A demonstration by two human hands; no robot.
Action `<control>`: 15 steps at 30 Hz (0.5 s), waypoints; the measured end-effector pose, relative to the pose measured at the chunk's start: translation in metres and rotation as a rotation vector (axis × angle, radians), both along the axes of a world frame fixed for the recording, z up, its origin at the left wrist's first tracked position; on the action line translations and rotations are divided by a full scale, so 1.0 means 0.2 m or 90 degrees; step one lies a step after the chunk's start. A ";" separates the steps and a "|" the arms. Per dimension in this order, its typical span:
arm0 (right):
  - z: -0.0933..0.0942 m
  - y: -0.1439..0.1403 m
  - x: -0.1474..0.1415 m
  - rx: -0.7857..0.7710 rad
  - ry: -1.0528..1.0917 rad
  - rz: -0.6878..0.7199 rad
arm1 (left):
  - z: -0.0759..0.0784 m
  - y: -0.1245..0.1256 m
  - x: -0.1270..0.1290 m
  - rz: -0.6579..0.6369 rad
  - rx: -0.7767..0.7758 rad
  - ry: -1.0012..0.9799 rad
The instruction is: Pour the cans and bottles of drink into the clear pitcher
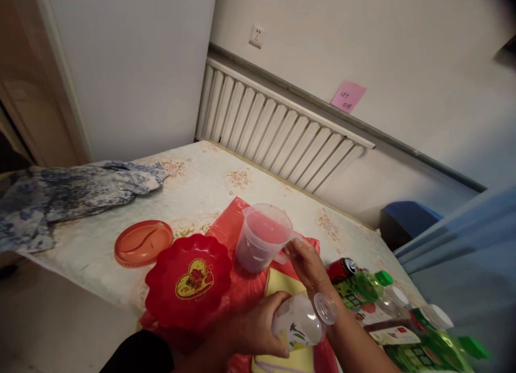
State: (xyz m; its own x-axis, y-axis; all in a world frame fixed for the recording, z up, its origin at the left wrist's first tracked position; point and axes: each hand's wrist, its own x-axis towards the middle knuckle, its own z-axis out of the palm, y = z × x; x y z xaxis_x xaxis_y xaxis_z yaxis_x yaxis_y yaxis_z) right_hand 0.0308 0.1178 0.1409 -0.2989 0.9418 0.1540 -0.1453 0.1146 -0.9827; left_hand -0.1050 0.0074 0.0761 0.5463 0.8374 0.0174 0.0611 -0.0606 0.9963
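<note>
My left hand (260, 322) is wrapped round a clear plastic bottle (298, 322) with a printed label, tilted so that its mouth points right. My right hand (306, 263) is closed on the handle of a translucent plastic jug (258, 249), which stands upright on red plastic sheeting (229, 220). The jug's lower part looks darker; its contents are not clear. The bottle partly covers my right forearm. Under my hands lies a yellow cloth (278, 287). To the left is a red scalloped plate (165, 287) with a yellow heart print.
An orange oval dish (141, 244) and a crumpled blue-patterned cloth (97, 193) lie on the flowered tablecloth (201, 163). Several drink bottles (431, 354) and a dark can (341, 270) are at the right. A radiator (274, 126) runs along the wall behind; a blue curtain (475, 255) hangs right.
</note>
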 end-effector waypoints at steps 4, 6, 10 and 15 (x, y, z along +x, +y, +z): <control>0.05 0.05 -0.04 0.001 0.026 0.003 | 0.01 0.00 -0.01 0.009 -0.008 -0.020; 0.09 0.07 -0.05 0.016 0.049 -0.006 | 0.01 0.00 -0.01 0.023 -0.003 -0.029; 0.23 0.08 -0.05 0.072 0.075 -0.042 | 0.02 0.00 -0.02 0.020 -0.001 -0.015; 0.43 0.06 0.03 0.159 0.020 -0.127 | 0.03 0.02 -0.02 0.006 -0.002 -0.020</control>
State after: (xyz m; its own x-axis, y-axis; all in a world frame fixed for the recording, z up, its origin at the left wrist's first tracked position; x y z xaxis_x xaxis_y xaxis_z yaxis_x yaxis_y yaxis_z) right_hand 0.0360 0.1289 0.2275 -0.1030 0.9133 0.3941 -0.1253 0.3811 -0.9160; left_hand -0.1083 0.0107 0.0830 0.5371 0.8429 0.0319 0.0310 -0.0575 0.9979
